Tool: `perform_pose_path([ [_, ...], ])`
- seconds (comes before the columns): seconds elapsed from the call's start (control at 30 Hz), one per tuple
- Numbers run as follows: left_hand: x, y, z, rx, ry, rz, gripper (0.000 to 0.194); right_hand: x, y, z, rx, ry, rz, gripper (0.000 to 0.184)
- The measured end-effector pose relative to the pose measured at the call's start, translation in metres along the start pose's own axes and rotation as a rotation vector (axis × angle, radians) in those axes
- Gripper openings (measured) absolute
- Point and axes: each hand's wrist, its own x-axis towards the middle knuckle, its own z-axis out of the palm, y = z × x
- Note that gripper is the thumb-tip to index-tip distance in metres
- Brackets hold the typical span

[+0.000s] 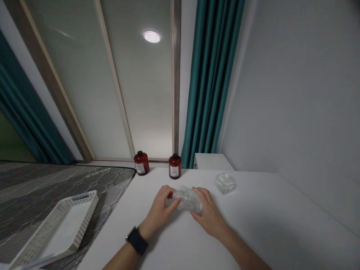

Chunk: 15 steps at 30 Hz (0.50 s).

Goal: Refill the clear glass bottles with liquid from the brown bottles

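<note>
Head view: your left hand (160,207) and right hand (209,214) clamped on opposite ends of clear, transparent container (188,199), over white tabletop (180,247). Your fingers hide both ends; cannot tell whether it touches surface. Clear faceted jar (225,183) beyond, right, details blurred. White perforated basket (87,208) cut off, lower left.

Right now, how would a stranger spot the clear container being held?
Find the white table, then the two red bottles near its far edge. Nearer, between left hand and right hand, is the clear container. Unlike the clear piece resting to its right, this one is held.
</note>
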Motion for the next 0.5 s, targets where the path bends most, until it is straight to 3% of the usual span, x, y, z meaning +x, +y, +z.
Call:
perform_pose_path([
  [0.27,-0.001,0.001,-0.004,0.119,-0.19,0.096,0.022,0.0,0.004,-0.011,-0.259,-0.062,-0.234,0.079],
  [0.5,-0.001,0.006,-0.006,0.046,-0.294,0.071,0.027,0.001,0.0,-0.023,-0.144,-0.2,-0.102,0.09],
])
